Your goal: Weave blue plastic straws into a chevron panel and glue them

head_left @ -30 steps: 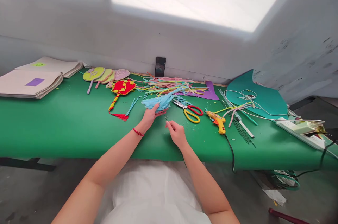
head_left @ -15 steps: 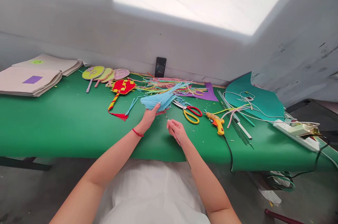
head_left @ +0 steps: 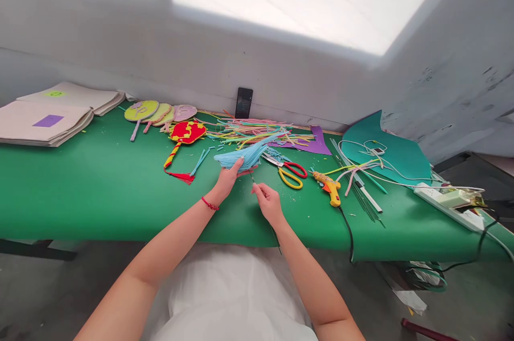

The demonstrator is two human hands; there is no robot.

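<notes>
Head camera gives me both of the person's bare hands above a green-covered table (head_left: 100, 186). I see the left hand (head_left: 228, 177) closed around a fan-shaped bundle of light-blue fuzzy strips (head_left: 241, 157), its thumb pressed on top; the bundle sits near the middle of the table, held in front of a loose heap of pastel fuzzy strips (head_left: 244, 128). To my eye the right hand (head_left: 267, 203) pinches a thin dark wire (head_left: 277, 239), which runs up to the bundle's lower edge and down past the right wrist; I cannot tell whether wire and bundle are joined. Just right of the bundle I find metal scissors with red and yellow handles (head_left: 282, 165), then a yellow glue gun (head_left: 333, 194). On the left lies a red round fan with yellow trim (head_left: 188, 132).
</notes>
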